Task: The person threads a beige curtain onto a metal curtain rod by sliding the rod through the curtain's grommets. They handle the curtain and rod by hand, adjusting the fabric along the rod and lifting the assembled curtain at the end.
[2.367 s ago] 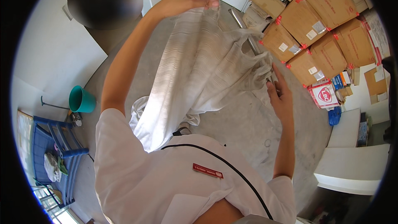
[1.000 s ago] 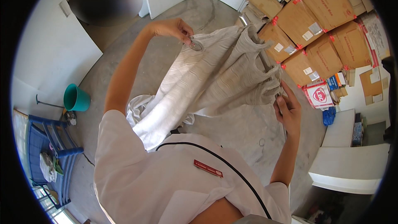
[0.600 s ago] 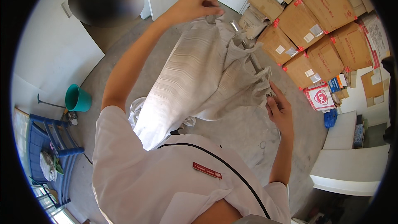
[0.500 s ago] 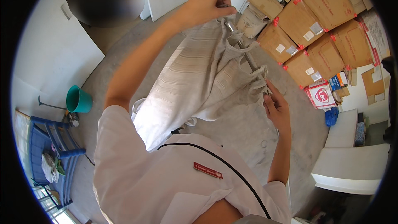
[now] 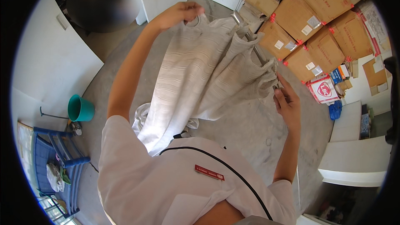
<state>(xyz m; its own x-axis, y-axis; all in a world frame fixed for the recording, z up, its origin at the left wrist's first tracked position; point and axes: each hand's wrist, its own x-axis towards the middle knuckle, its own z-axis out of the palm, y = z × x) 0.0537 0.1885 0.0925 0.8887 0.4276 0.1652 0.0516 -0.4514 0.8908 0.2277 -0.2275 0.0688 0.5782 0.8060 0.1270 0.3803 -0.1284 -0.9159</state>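
While the left hand (image 5: 177,13) pinches the top hem of a pale, ribbed curtain (image 5: 200,75), the right hand (image 5: 286,104) grips its gathered pleats on a metal rod (image 5: 250,37); soft folds hang between them.
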